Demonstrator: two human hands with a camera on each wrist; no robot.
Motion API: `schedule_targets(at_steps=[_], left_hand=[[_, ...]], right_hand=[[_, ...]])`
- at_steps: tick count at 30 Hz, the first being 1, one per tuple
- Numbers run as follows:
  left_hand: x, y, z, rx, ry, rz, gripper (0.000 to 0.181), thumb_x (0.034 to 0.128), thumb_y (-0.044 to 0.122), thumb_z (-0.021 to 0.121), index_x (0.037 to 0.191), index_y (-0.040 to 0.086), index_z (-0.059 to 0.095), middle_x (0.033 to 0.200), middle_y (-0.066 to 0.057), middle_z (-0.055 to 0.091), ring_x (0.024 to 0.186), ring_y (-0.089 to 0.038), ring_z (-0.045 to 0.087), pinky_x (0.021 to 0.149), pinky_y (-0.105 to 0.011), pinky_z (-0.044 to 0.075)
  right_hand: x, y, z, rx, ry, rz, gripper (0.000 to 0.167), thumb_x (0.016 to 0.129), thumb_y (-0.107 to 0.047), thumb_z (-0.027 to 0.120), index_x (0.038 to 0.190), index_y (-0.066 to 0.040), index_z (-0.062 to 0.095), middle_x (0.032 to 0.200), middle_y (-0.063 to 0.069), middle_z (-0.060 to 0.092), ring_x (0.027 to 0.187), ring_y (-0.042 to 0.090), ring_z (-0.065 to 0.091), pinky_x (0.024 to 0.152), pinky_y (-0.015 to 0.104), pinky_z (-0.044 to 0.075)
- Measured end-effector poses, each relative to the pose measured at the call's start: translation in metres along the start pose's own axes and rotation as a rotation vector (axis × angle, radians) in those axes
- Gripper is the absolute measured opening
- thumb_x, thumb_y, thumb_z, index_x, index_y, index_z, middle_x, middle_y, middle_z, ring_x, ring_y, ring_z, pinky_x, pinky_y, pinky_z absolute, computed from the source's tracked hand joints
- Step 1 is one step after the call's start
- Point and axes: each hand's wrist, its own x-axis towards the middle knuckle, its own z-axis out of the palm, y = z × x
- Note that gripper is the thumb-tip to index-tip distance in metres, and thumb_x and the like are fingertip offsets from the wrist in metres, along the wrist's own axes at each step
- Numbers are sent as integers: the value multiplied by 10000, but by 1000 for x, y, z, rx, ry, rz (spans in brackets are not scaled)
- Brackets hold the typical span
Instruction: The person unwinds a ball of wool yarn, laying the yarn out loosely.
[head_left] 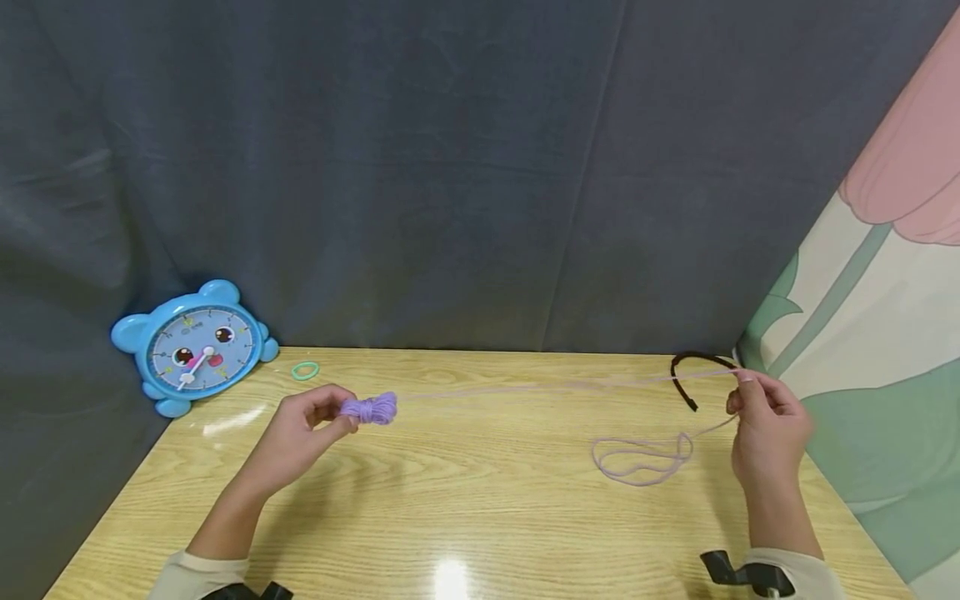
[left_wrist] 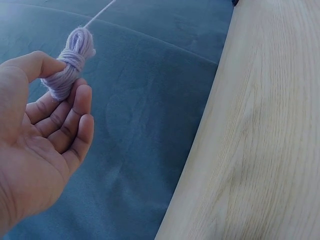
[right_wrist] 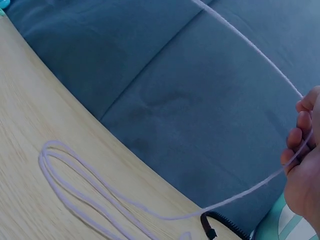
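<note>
Between thumb and fingers, my left hand pinches a small bundle of lilac yarn, wound round its middle. In the left wrist view the bundle sits at the fingertips, with one strand leading away from its top. That strand stretches across to my right hand, which pinches it at the right side of the table. From the right hand the yarn hangs down to loose loops lying on the tabletop. The right wrist view shows the yarn running taut up and left from the fingers.
A blue animal-shaped clock stands at the back left of the wooden table. Near it lies a small green ring. A black curved band lies by the right hand. Behind hangs a dark curtain; patterned fabric is at right.
</note>
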Motion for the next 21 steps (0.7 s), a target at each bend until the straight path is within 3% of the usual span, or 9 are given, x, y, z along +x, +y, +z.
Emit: schedule_targets(at_steps=[6,21], left_hand=[[0,1,-2,-21,12,3,74,954,1,660,1024,0,683,881,-2,674,800,-88,662,746,-235,561],[-3,4,-13,-118,17,17,147,1026,31,594,1110,-78,644,883,91,702,809,-97,679,780,-202,562]], right_hand=[[4,0,-5,-23,52,21,174,869,-32,805,927,116,734,614,58,638,507,137,560,485,190,487],[8,2,-14,-63,87,56,77,905,0,753,885,74,751,627,53,643,525,128,563,491,198,498]])
